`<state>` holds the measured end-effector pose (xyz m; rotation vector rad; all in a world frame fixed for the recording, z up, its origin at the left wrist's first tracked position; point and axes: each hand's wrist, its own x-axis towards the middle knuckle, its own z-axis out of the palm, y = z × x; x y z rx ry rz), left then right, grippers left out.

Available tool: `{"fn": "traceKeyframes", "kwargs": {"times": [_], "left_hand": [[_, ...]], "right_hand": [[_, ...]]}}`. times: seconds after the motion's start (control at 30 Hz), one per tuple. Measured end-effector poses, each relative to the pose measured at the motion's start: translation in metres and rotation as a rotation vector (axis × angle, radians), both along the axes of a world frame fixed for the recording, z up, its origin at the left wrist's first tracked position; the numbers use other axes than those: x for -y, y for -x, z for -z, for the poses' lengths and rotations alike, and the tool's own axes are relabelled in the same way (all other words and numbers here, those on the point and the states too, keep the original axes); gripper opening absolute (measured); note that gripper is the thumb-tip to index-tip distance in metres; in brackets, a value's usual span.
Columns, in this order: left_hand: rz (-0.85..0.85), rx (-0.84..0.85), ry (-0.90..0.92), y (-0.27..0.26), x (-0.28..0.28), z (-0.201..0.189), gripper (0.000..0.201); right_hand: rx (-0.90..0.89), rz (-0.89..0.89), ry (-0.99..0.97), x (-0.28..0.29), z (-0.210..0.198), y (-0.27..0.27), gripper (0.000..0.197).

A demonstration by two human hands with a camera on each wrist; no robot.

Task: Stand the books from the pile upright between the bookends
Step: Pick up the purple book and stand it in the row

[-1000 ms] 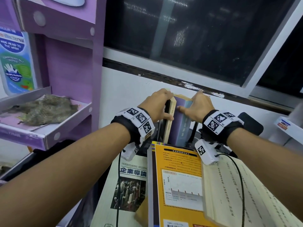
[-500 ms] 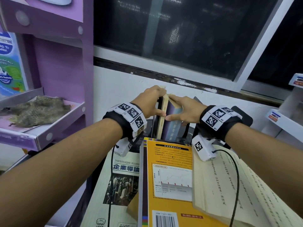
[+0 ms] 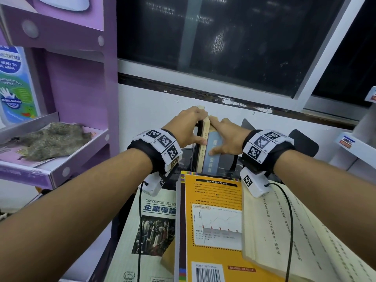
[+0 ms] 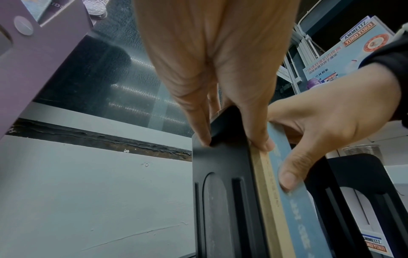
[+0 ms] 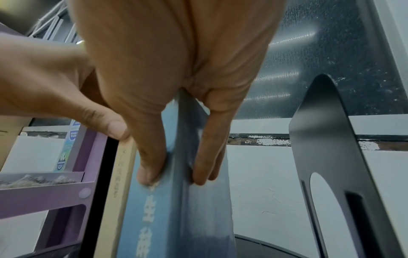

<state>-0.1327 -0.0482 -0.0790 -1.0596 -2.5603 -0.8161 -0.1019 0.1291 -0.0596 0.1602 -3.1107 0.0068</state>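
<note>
A tan book (image 3: pixel 203 145) and a blue book (image 3: pixel 212 159) stand upright side by side against the black left bookend (image 4: pixel 220 200). My left hand (image 3: pixel 191 129) pinches that bookend and the tan book (image 4: pixel 262 183) together, fingers outside the bookend and thumb on the spine. My right hand (image 5: pixel 176 172) grips the blue book (image 5: pixel 154 218), thumb on its spine and fingers on its right cover. The right bookend (image 5: pixel 326 139) stands apart to the right with a gap between. The pile lies in front: an orange book (image 3: pixel 211 220), a business textbook (image 3: pixel 150 220) and an open cream-paged book (image 3: pixel 284 231).
A purple shelf unit (image 3: pixel 81 98) stands close on the left with a grey cloth (image 3: pixel 50 139) on its tray. A white wall and a dark window (image 3: pixel 223 37) lie right behind the bookends. White shelves (image 3: pixel 356 143) are at the right.
The blue book has closed up leftward against the tan book. My right hand has slid down its spine and cover, while the left hand kept its hold.
</note>
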Motion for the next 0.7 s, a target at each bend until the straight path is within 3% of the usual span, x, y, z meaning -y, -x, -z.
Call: {"fn": "traceKeyframes", "kwargs": {"times": [0.23, 0.4, 0.7], "left_hand": [[-0.049, -0.040, 0.077, 0.002, 0.000, 0.000, 0.066], [-0.100, -0.062, 0.143, -0.004, 0.002, -0.005, 0.079], [-0.063, -0.155, 0.101, -0.055, -0.001, -0.032, 0.069]], "right_hand": [[-0.041, -0.023, -0.018, -0.002, -0.001, 0.002, 0.105], [-0.051, -0.032, -0.041, -0.003, -0.004, -0.006, 0.100], [-0.077, -0.067, -0.068, -0.024, -0.040, -0.070, 0.077]]}}
